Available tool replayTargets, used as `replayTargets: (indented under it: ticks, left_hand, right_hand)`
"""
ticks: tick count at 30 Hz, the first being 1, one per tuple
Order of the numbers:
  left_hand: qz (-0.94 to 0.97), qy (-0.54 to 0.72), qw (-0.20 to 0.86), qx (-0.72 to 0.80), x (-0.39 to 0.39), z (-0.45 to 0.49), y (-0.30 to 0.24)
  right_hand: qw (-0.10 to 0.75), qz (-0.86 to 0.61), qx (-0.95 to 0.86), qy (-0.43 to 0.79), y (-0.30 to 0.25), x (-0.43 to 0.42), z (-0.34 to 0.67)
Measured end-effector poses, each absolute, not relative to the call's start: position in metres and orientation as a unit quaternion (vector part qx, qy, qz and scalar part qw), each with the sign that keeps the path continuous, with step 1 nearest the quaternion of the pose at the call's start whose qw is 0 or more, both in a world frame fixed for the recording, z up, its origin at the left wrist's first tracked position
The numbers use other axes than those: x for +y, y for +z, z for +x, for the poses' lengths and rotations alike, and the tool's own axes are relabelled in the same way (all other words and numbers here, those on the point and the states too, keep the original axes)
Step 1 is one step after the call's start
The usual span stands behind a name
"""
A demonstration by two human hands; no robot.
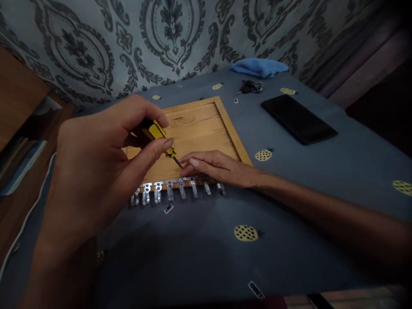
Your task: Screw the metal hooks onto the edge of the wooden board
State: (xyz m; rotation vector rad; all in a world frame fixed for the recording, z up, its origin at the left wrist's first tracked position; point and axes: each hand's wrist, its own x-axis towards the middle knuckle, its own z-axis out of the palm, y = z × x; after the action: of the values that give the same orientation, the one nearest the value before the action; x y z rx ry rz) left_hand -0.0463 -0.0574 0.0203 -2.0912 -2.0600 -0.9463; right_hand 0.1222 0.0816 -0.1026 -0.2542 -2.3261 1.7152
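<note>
A yellow-and-black screwdriver (pixel 156 130) slants down to the right, its handle pinched between the thumb and fingers of my left hand (pixel 99 159). The screwdriver's metal tip is beside the fingertips of my right hand (pixel 219 166). That hand lies low over the near edge of a wooden panel (pixel 198 133) with a raised frame, its fingers stretched out to the left. Whether they press on anything small is too unclear to tell. Along the panel's near edge runs a metal hook rail (pixel 181 184) with several curved hooks pointing toward me. My left hand hides the panel's left side.
Right of the panel, a black phone (pixel 298 118) lies on the blue pineapple-print tablecloth (pixel 199 244). Keys (pixel 249 87) and a folded blue cloth (pixel 260 67) lie farther back, near a patterned wall (pixel 174 38). A white cable (pixel 35 208) runs along the left.
</note>
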Motion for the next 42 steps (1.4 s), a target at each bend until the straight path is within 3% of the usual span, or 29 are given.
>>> replayTargets:
  ticks: [14, 42]
  left_hand:
    - [-0.716, -0.215, 0.081, -0.660, -0.059, -0.046, 0.022]
    - [-0.740, -0.217, 0.042, -0.636, -0.049, -0.048, 0.012]
  right_hand:
    - [0.115, -0.087, -0.819, 0.556, -0.100, 0.081, 0.121]
    - [0.115, -0.063, -0.842, 0.523, -0.101, 0.085, 0.122]
